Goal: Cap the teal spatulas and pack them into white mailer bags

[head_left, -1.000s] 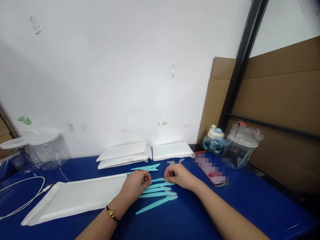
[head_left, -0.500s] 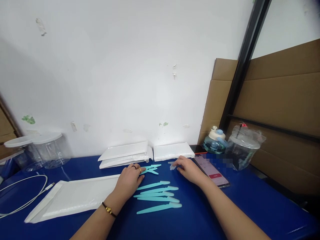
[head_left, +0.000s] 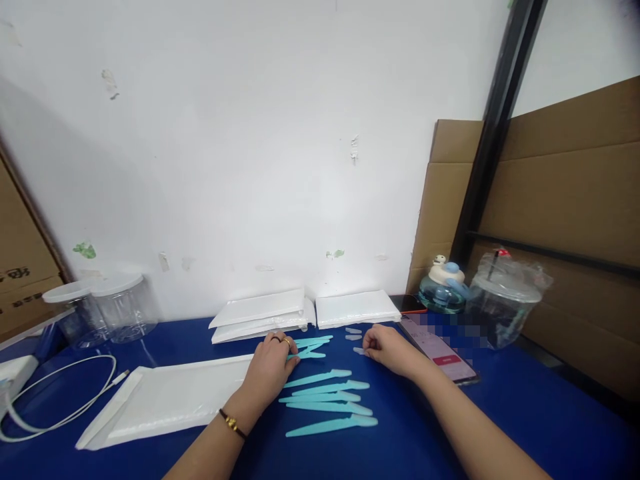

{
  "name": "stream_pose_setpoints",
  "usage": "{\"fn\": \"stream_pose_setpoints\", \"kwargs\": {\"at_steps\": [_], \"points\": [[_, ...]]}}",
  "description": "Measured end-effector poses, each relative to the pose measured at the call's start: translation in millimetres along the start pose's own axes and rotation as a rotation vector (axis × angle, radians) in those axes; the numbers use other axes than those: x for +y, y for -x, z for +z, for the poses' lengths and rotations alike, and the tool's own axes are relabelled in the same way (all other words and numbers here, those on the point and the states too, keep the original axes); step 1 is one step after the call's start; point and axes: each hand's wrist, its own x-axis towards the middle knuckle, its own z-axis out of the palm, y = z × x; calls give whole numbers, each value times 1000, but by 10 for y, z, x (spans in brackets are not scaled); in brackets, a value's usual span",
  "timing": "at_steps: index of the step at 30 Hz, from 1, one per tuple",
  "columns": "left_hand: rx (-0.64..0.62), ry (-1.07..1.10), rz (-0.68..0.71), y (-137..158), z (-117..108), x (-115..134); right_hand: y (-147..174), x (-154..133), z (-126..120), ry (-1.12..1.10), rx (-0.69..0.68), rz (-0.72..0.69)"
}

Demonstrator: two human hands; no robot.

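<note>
Several turquoise eyebrow razors lie on the blue table. In the middle, a row of them with pale caps on their heads (head_left: 331, 423) points to the right. Behind that row, a few uncapped razors (head_left: 315, 348) lie crossed, and my left hand (head_left: 273, 365) is curled over their handle ends, with the fingertips partly hidden. To the right, my right hand (head_left: 387, 348) pinches a small translucent blade cap (head_left: 358, 351) just at the tabletop. Two more loose caps (head_left: 353, 334) lie a little beyond its fingers.
White padded mailers (head_left: 260, 313) are stacked by the wall, with a larger one (head_left: 170, 397) at left. A phone (head_left: 440, 350), a teal bottle (head_left: 440, 293) and a bagged cup (head_left: 505, 300) stand right. Clear jars (head_left: 125, 310) and a white cable (head_left: 113, 387) are left.
My right hand has drawn a cap nearer, away from the other loose caps, which now show apart. My left hand stays on the uncapped razors. The whole view has shifted slightly.
</note>
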Motion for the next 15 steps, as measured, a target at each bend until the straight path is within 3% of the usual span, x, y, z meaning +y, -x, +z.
{"fn": "stream_pose_setpoints", "kwargs": {"at_steps": [6,11,15], "points": [[14,60,60,10,-46,62,78,-175,-75,-42,-10,-43],[4,152,91,30,-51,143,126,-414,-86,-299,5,-142],[-10,154,90,42,-58,174,133,-484,-55,-333,27,-163]]}}
